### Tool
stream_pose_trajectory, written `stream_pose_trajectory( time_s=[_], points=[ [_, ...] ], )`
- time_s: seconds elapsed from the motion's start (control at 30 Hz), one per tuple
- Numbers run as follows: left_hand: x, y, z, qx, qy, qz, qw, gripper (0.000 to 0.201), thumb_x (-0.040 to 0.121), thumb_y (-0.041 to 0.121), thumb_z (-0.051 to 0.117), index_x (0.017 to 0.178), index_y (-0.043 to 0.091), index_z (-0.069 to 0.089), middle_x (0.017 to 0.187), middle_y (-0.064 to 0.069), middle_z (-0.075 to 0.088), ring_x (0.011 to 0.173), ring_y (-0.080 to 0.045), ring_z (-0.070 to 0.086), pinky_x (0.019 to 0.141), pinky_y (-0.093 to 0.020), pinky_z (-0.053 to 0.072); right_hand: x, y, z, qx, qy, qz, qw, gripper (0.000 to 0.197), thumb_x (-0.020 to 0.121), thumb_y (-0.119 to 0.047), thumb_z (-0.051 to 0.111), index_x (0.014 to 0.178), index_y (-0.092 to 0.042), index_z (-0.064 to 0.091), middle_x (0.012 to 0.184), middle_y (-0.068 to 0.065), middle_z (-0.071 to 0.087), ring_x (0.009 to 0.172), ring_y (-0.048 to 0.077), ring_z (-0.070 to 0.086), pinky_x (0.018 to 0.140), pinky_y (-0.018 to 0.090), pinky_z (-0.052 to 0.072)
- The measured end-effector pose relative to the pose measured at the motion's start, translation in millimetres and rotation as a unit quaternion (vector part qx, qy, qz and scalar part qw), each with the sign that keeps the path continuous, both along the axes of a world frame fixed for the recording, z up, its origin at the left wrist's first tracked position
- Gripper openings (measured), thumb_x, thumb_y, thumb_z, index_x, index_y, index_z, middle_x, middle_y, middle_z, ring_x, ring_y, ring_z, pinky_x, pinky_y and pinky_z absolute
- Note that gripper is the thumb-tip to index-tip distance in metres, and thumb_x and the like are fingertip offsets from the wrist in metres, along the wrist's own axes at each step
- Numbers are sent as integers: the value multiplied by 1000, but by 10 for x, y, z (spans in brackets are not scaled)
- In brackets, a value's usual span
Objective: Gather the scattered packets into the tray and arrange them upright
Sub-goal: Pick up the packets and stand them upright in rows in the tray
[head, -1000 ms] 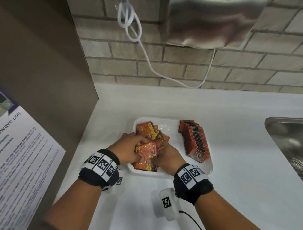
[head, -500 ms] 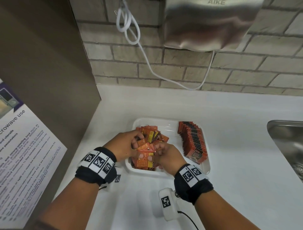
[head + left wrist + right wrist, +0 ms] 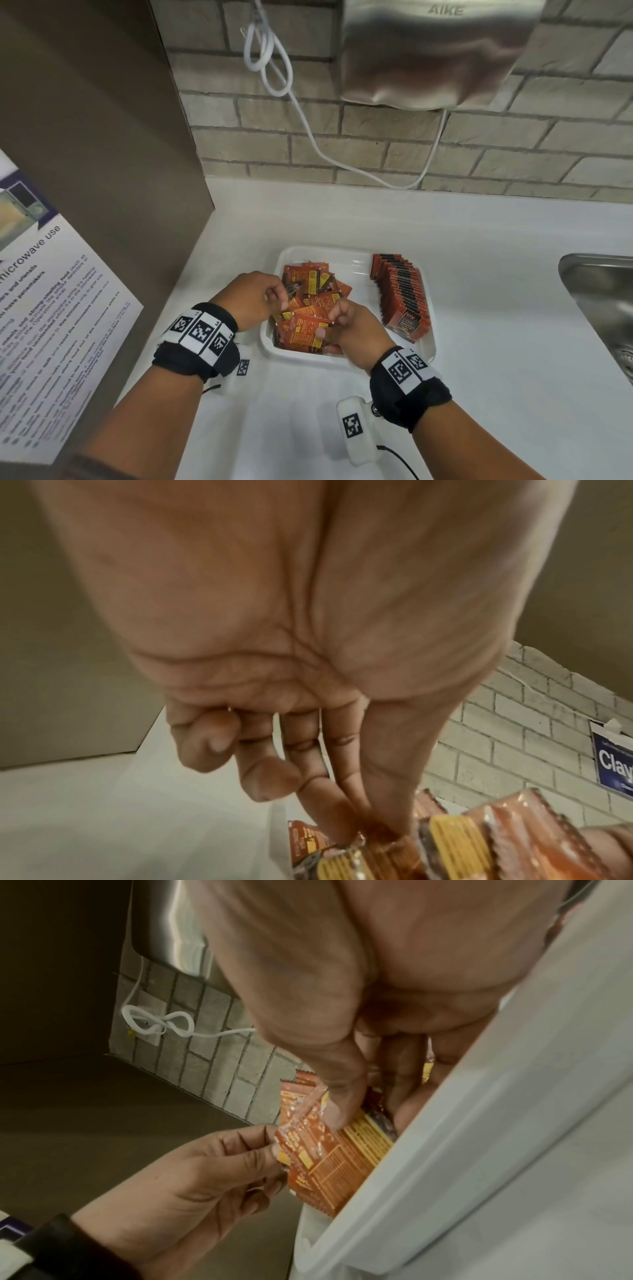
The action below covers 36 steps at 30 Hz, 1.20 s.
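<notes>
A white tray [image 3: 356, 255] sits on the counter. Its left half holds a loose heap of orange packets [image 3: 313, 291]; along its right side a row of packets [image 3: 400, 294] stands upright. My left hand [image 3: 277, 301] is at the heap's left edge and pinches packets [image 3: 383, 834] between thumb and fingers. My right hand [image 3: 330, 329] is at the heap's near edge, thumb and fingers pinching an orange packet [image 3: 329, 1161] just inside the tray wall [image 3: 445, 1150]. In the right wrist view my left hand [image 3: 274, 1150] touches that packet's far edge.
A brown cabinet wall [image 3: 85, 154] with a printed microwave notice [image 3: 51, 325] rises on the left. A steel sink [image 3: 603, 301] lies to the right. A metal hand dryer [image 3: 435, 51] and its white cord [image 3: 294, 102] hang on the brick wall behind.
Both hands have loosened from pressing the heap together. The left hand moved slightly left and back, the right hand lifted to the heap's near edge and now pinches a single packet.
</notes>
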<state>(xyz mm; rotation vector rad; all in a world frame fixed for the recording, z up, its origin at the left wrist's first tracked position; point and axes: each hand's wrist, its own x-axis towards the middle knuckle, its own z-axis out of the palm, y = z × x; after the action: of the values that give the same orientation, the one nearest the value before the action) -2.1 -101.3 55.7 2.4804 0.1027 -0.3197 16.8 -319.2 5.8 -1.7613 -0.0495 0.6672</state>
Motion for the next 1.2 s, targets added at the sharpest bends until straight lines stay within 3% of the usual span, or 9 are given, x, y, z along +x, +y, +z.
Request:
stream_pose_trajectory(
  time_s=[0.1, 0.2, 0.27, 0.33, 0.5, 0.7, 0.93, 1.1, 1.2],
  points=[
    [-20, -2, -23, -3, -15, -6, 1000, 6, 92, 18, 69, 87, 22, 71, 91, 11, 66, 80, -2, 58, 65, -12, 38, -9, -38, 11, -7, -16, -3, 1000, 30, 87, 1, 71, 83, -16, 47, 102, 18, 67, 87, 26, 68, 63, 30, 57],
    [-15, 29, -29, -1, -30, 5, 1000, 9, 94, 18, 66, 87, 23, 67, 95, 10, 65, 82, -3, 57, 66, -14, 39, -9, -75, 23, -6, -22, -16, 1000, 28, 87, 0, 71, 85, -15, 47, 102, 18, 66, 89, 25, 67, 59, 25, 55],
    [0, 65, -7, -1, -28, 18, 999, 6, 95, 19, 64, 90, 22, 66, 97, 8, 65, 81, -4, 57, 66, -16, 41, -10, -106, 41, -1, -23, -29, 999, 27, 88, 1, 70, 86, -13, 47, 81, 5, 57, 75, 16, 61, 60, 25, 55],
    [9, 95, 31, 10, -30, 26, 999, 7, 96, 18, 62, 91, 21, 65, 94, 7, 64, 82, -5, 57, 65, -16, 41, -19, -131, 55, 4, -20, -44, 999, 26, 90, 2, 68, 87, -12, 46, 73, -4, 52, 69, 11, 58, 63, 27, 56],
    [36, 106, 36, 21, -53, 51, 997, 8, 96, 16, 61, 90, 22, 63, 88, 9, 63, 81, -4, 57, 62, -15, 39, -22, -144, 43, -15, -30, -63, 997, 23, 91, -6, 68, 90, -13, 46, 80, 4, 52, 73, 17, 55, 67, 32, 56],
    [56, 11, -93, 20, -79, 101, 992, 12, 97, 14, 61, 89, 23, 61, 84, 13, 59, 78, -2, 54, 61, -12, 36, -62, -173, 32, -55, -57, -71, 994, 22, 92, -15, 69, 89, -19, 48, 74, 0, 51, 74, 19, 55, 83, 54, 56],
    [120, 6, -127, 3, -109, 169, 979, 6, 96, 15, 63, 94, 21, 61, 86, 8, 60, 80, -11, 55, 63, -19, 35, -69, -203, 77, -59, -56, -76, 994, 20, 94, -14, 67, 89, -19, 48, 75, -3, 56, 75, 17, 58, 84, 49, 56],
    [144, -53, -198, -5, -97, 150, 984, 10, 99, 13, 58, 106, 20, 58, 84, 9, 61, 72, -1, 56, 57, -12, 37, -58, -210, 91, -81, -69, -78, 991, 21, 94, -15, 67, 88, -20, 47, 76, -2, 55, 73, 16, 56, 81, 45, 55],
    [129, -93, -233, 9, -63, 116, 991, 18, 100, 13, 53, 114, 24, 55, 93, 4, 65, 79, -9, 61, 60, -15, 41, -47, -227, 97, -97, -76, -80, 989, 21, 94, -16, 67, 88, -21, 47, 76, -2, 55, 71, 15, 56, 80, 42, 56]
  ],
)
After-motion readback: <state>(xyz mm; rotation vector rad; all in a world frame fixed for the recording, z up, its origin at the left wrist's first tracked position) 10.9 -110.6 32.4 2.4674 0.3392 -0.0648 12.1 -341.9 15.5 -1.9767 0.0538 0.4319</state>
